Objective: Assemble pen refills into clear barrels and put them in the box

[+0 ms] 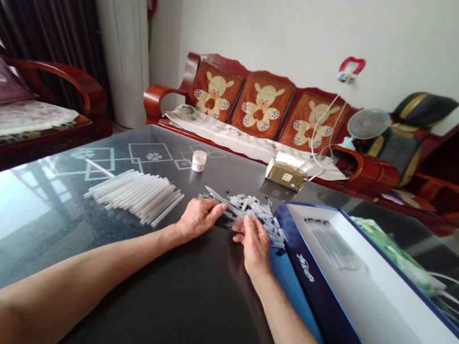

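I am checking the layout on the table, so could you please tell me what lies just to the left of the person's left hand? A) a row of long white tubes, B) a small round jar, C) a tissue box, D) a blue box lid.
A: the row of long white tubes lies on the dark table just left of the left hand.

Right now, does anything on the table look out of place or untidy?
Nothing looks damaged or spilled. The small clear pieces lie in a loose, scattered heap under the left hand and right hand, unlike the white tubes, which lie in a neat row. One tube lies apart, askew.
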The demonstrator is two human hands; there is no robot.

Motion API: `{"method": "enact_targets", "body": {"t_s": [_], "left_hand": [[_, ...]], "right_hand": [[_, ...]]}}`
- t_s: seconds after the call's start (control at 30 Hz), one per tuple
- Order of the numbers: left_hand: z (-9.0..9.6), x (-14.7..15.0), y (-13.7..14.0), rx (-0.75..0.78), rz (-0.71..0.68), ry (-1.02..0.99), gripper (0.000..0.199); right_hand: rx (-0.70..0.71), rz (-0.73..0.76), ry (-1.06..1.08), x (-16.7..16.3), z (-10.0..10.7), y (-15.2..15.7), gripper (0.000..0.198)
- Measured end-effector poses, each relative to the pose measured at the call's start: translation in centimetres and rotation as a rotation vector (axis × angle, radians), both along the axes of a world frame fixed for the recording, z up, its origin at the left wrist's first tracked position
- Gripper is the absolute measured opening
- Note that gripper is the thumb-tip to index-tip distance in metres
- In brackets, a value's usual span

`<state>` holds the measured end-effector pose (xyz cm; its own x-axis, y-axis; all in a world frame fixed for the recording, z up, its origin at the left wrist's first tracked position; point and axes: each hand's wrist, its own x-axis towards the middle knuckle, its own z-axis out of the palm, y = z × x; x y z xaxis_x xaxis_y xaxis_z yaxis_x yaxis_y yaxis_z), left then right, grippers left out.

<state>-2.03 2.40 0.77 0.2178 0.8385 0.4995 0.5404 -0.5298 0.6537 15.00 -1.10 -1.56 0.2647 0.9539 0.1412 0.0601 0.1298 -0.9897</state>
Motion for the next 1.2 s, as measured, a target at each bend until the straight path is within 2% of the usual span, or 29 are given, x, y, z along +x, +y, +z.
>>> {"method": "enact_targets", "body": {"t_s": [0.1,0.2,0.27,0.4,0.5,0.63,0.7,0.77,0.83,0.93,0.97,1.1,1.2], "left_hand": [[0.0,0.2,0.6,-0.288,-0.075,-0.347,0.052],[0.2,0.4,0.9,-0.437,-0.165,-0.576,0.049],[0.3,0.6,0.9,-0.481,-0.214,-0.604,0.048],[0.6,0.7,0.3,-0.482,-0.314,-0.5,0.048],[0.6,0.4,-0.3,-0.358,-0.303,-0.345,0.05],[0.3,0.0,-0.7,0.027,-0.206,-0.093,0.042],[0.0,-0.1,-0.8,0.186,-0.223,0.018,0.035],[-0.2,-0.1,-0.8,0.289,-0.235,0.086,0.033],[-0.4,-0.2,-0.7,0.337,-0.212,0.115,0.033],[-0.4,-0.2,-0.6,0.355,-0.162,0.134,0.034],[-0.4,-0.2,-0.5,0.357,-0.154,0.143,0.034],[-0.3,-0.2,-0.6,0.353,-0.166,0.177,0.035],[-0.3,-0.2,-0.6,0.34,-0.169,0.175,0.035]], "right_hand": [[0.017,0.063,-0.07,-0.2,0.7,-0.5,0.041],[0.011,0.118,-0.116,-0.5,1.6,-1.1,0.036],[0.03,0.136,-0.141,-0.7,1.9,-1.4,0.034],[0.115,0.147,-0.278,-1.2,2.0,-1.8,0.03],[0.118,0.102,-0.447,-1.0,2.8,-1.9,0.023],[0.145,0.025,-0.596,1.8,6.2,-1.8,0.023],[0.191,-0.079,-0.688,4.8,8.6,-1.6,0.025],[0.196,-0.255,-0.874,8.6,10.6,-1.5,0.023],[0.029,-0.4,-1.025,12.8,11.5,-1.4,0.022],[-0.323,-0.408,-1.223,17.8,10.6,-1.3,0.024],[-0.373,-0.392,-1.238,18.9,9.9,-1.3,0.022],[-0.465,-0.324,-1.263,20.5,7.3,-1.3,0.011],[-0.473,-0.31,-1.262,20.3,7.1,-1.1,0.009]]}}
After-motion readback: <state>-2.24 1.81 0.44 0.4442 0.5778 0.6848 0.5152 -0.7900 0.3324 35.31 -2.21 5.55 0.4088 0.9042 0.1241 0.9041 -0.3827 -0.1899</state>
